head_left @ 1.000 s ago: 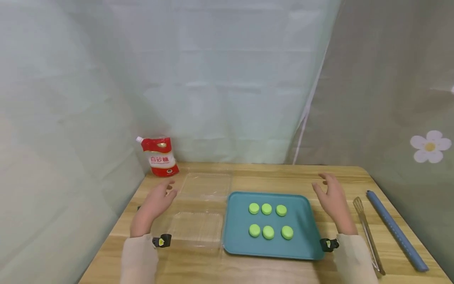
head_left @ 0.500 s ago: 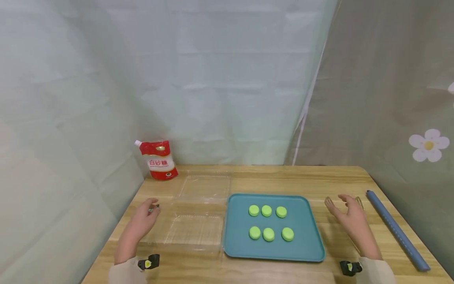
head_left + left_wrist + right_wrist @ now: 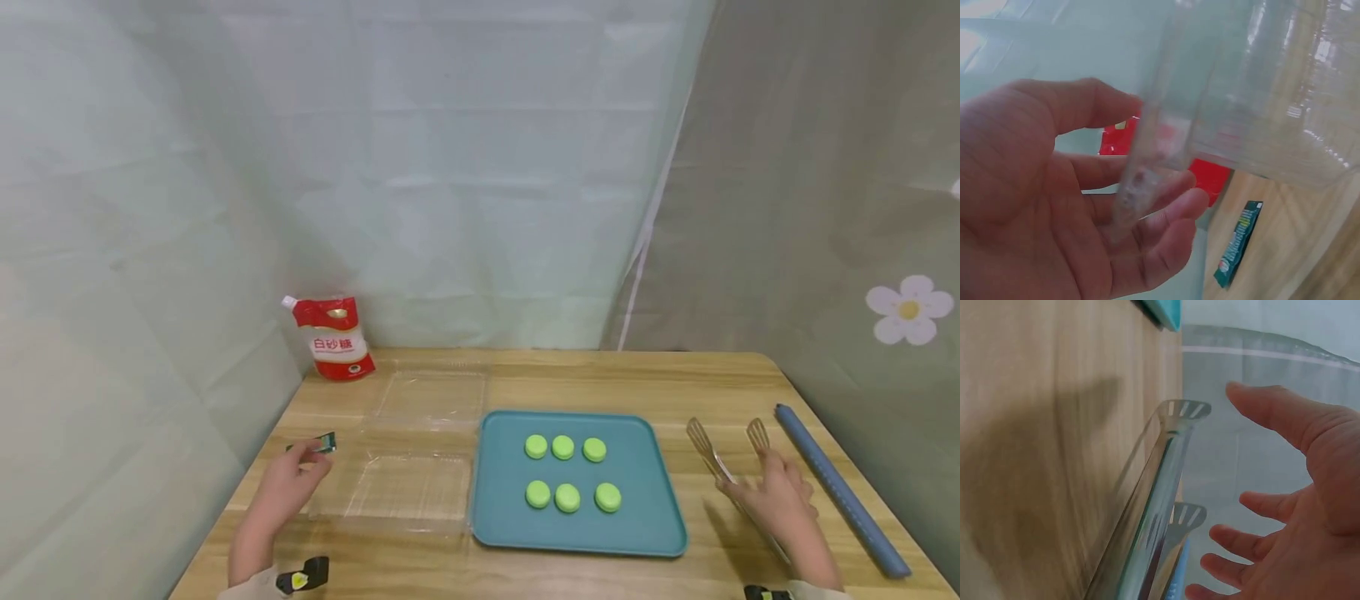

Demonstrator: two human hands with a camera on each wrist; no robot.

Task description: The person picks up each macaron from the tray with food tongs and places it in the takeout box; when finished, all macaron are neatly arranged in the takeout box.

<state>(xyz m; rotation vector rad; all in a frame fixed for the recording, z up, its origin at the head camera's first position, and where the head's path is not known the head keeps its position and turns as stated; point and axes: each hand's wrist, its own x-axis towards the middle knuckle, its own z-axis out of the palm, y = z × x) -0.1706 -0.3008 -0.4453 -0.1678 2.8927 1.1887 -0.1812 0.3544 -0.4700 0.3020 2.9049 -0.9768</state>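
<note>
Left hand (image 3: 288,482) and right hand (image 3: 783,500): thumb and fingers apart, contact unconfirmed. Metal tongs (image 3: 1154,512), tray's (image 3: 573,533) three o'clock: likely springy; grasp mid-arms. Clear plastic container (image 3: 412,487), nine o'clock: likely flimsy; hold rim.

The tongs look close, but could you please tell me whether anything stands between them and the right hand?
Nothing visible does: the right wrist view shows an open gap between the right hand and the tongs. The teal tray lies left of them and the blue rod right, both out of the way.
</note>
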